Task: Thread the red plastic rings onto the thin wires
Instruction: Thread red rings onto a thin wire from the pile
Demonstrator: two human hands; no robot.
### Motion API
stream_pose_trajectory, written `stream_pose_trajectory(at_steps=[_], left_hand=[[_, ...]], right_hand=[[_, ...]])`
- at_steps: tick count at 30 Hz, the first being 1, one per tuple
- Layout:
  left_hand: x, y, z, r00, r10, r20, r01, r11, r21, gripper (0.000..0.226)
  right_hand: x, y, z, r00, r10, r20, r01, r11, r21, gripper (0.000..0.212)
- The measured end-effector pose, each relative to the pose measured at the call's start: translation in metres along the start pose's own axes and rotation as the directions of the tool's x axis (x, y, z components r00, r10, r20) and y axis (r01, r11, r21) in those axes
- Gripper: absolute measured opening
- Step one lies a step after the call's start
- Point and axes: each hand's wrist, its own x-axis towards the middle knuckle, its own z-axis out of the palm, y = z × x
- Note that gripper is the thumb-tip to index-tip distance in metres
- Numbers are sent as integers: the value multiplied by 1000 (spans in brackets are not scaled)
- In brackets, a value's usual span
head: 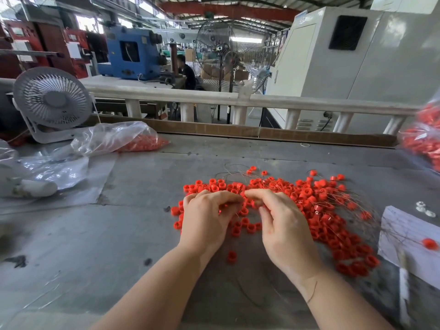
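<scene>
The rings (309, 206) heaped in the middle of the table (119, 234) are bright red-orange, and the thin wires (238, 173) among them are pale silver-grey. The table is dull grey with dark blotches. At far left a desk fan (50, 101) is white with a grey hub. The clear plastic bag (119, 138) beside it shows red rings through its film. A white block (409, 236) sits at near right. Far behind stand a blue machine (131, 53) and a white cabinet (357, 58).
</scene>
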Motion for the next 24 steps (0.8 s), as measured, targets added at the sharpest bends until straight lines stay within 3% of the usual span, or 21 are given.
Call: stream_pose_trajectory(at_steps=[7,12,15,17,19,21,24], left_hand=[[-1,4,2,998,5,56,2,993,-122,18],[1,3,2,997,20,73,-2,970,-244,17],[2,3,-2,996,-67,53,80,951,-300,23],[2,-1,-3,992,-111,60,121,972,-200,28],[2,-2,-4,991,-103,86,102,995,10,17],[-1,0,-3,990,-57,129,34,984,177,6],[-5,4,2,977,28,213,-92,950,297,16]], right_hand=[[5,-5,3,975,114,193,-154,966,206,55],[7,-1,-1,989,133,70,-146,958,248,25],[8,2,-3,990,138,-23,-131,969,208,14],[8,6,-5,988,140,-68,-127,978,164,13],[8,9,-7,988,124,-93,-113,987,115,12],[8,10,-8,988,118,-102,-109,990,87,12],[9,10,-10,983,139,-117,-126,986,112,12]])
